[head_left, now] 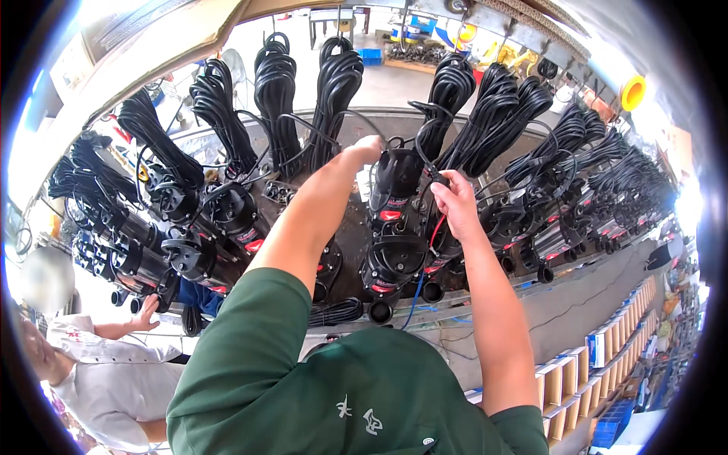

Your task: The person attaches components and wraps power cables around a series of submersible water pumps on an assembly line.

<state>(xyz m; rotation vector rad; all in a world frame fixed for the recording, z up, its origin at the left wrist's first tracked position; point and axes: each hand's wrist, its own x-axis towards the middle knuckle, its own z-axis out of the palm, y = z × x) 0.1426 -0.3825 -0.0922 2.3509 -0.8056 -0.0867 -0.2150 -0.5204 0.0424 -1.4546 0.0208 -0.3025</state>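
Observation:
My right hand [455, 201] pinches a black cable plug [437, 177] between thumb and fingers. A red wire [437, 230] hangs just below that hand, and a blue wire [414, 302] trails lower down; where they lead is hidden. My left hand [369, 149] is closed beside the top of a black submersible pump [396, 176], close to its cable; what its fingers grip is hidden. A second pump [394, 262] stands nearer to me. Thick coiled black cables [447, 102] hang above the pumps, one of them just beyond my hands.
Rows of similar pumps [231, 208] with hanging coils stretch left and right. At the lower left a person in a light shirt [114, 379] rests a hand by the pumps. Open cartons [565, 379] line the lower right. Overhead runs a metal rail [485, 23].

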